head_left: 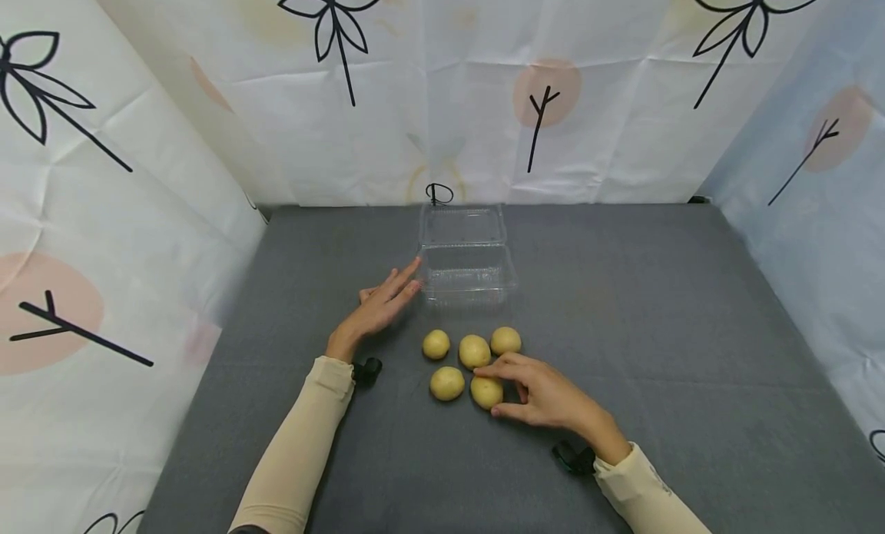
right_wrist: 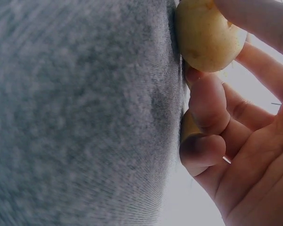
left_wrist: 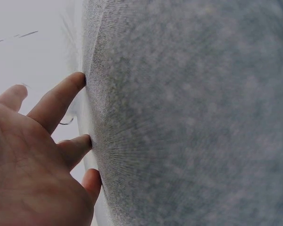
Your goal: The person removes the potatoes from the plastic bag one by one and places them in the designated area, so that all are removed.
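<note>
Several small, round yellow potatoes lie on the grey table: a left one [head_left: 435,344], a middle one [head_left: 475,352], a back right one [head_left: 506,340] and a front left one [head_left: 447,383]. My right hand [head_left: 546,392] holds the front right potato [head_left: 487,393] between thumb and fingers, and the right wrist view shows this potato [right_wrist: 210,35] close to the cloth. My left hand [head_left: 376,310] lies with fingers extended at the left side of a clear plastic box [head_left: 466,276], its fingertips at the box's edge. The left wrist view shows that hand [left_wrist: 37,160] with fingers spread.
The box's raised or folded-back lid [head_left: 462,227] lies at the far side, near the back curtain [head_left: 608,134]. Patterned white cloth also hangs at the left [head_left: 104,211] and right [head_left: 816,211]. A grey cloth [head_left: 657,303] covers the table.
</note>
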{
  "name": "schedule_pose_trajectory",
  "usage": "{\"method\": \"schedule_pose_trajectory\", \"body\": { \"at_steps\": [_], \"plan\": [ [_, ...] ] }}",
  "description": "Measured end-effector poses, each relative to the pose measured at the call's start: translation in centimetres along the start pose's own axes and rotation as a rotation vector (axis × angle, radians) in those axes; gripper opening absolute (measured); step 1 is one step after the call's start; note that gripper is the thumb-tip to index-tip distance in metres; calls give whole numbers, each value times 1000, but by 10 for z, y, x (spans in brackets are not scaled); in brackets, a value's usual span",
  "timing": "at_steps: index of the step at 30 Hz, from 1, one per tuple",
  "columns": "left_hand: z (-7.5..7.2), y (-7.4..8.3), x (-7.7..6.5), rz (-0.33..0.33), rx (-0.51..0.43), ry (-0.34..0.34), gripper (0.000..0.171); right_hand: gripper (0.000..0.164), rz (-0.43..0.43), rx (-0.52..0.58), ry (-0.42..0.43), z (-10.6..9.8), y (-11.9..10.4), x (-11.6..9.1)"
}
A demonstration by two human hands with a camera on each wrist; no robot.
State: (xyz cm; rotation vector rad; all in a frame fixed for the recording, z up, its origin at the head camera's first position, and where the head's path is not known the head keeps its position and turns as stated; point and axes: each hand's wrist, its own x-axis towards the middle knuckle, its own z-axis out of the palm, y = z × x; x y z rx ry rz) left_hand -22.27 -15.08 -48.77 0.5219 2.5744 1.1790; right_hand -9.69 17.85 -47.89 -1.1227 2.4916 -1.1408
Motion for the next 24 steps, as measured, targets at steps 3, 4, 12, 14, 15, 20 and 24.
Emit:
{"method": "schedule_pose_trajectory", "body": {
  "at_steps": [3, 4, 12, 14, 15, 20, 24],
  "plan": [
    [0, 1, 0, -8, -5, 2, 59, 56, 4, -2, 0, 0, 0, 0],
    [0, 0, 0, -11, -10, 2, 60, 56, 4, -3, 1, 0, 0, 0],
    [-1, 1, 3, -35, -42, 2, 63, 56, 17, -8, -3, -2, 0, -1],
    [-1, 1, 4, -33, -40, 1, 63, 56, 17, -13, 0, -3, -1, -1],
    [-1, 1, 4, -32, -38, 1, 63, 57, 17, -16, 2, -3, -1, -1],
    [-2, 1, 6, -33, -26, 4, 67, 58, 16, -34, 18, -6, -2, -2],
    [-2, -1, 7, -28, -25, 7, 68, 57, 24, -37, 42, -10, -3, -3]
  ]
}}
